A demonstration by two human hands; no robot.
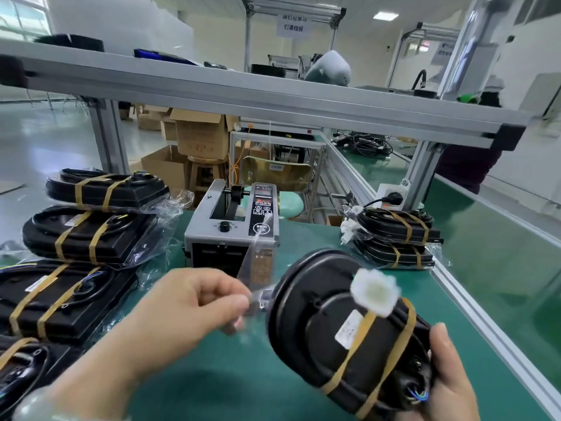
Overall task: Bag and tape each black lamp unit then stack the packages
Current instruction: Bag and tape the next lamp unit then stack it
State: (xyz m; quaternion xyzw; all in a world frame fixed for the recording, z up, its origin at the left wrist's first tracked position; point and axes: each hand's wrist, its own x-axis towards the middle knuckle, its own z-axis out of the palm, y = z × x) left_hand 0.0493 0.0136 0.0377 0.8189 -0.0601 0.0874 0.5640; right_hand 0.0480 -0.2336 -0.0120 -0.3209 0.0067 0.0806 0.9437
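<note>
We are gripping a black lamp unit (334,335) in our right hand (449,387), with the fingers curling round its lower end. The unit is hanging tilted above the green bench mat (485,268) at the near right. Two tan bands are wrapping its body, and a white connector (375,291) is sticking up from its top edge. Our left hand (194,302) is pinching a strip of clear tape (252,256) between thumb and forefinger, just beside the unit's round rim. The strip is rising from the fingertips in front of the grey tape dispenser (233,226), which is standing on the mat behind both hands. Some clear film is showing between the fingers and the unit, too blurred for us to tell whether it is bag or tape. On our left, bagged units (88,235) are lying in a row along the bench edge. At the far right a stack of packages (394,238) is sitting near the aluminium rail (467,302). An aluminium shelf (273,98) is crossing overhead, with cardboard boxes (200,132) standing beyond
</note>
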